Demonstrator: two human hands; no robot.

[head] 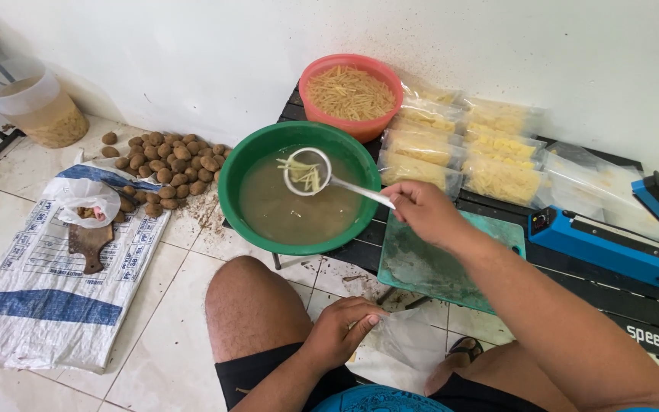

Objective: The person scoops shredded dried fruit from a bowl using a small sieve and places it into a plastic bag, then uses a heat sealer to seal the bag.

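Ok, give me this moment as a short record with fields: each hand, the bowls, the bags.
right hand: holds strainer with pale strips over green bowl
left hand: grips clear bag by the knee
green bowl: cloudy water, a few strips
red bowl: heaped with cut strips
packed bags: stacked behind the bowls
sealer: blue, on the right
potatoes: piled by the wall

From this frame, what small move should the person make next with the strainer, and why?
Probably hold the strainer over the green basin to drain. The right hand holds it above the cloudy water with a few potato strips in it, while the left hand grips a clear plastic bag by the knee, seemingly ready to receive them.
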